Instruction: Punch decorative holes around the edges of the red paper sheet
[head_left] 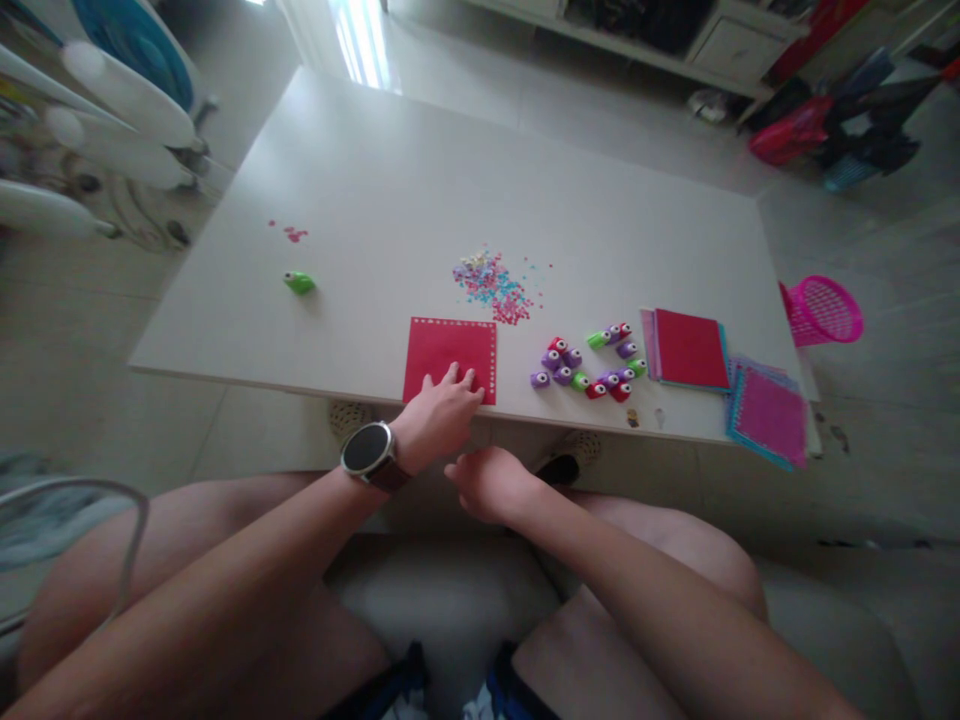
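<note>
A square of red paper (450, 345) lies at the table's front edge, with a row of small punched holes along its top and right sides. My left hand (444, 405), a watch (367, 449) on its wrist, rests on the lower part of the paper with fingers spread. Just in front of the table edge, my right hand (486, 482) is closed, below the paper's right corner. Whatever its fingers hold, if anything, is hidden. Right of the paper stand several small purple, red and green craft punches (562, 374). Behind it lies a heap of coloured paper bits (491, 283).
A green punch (299, 282) lies at the left of the white table (360, 170), near some pink bits (296, 235). At the right are stacked paper squares (691, 348) and a pile of punched sheets (769, 412) overhanging the front edge. A pink basket (827, 310) stands beyond.
</note>
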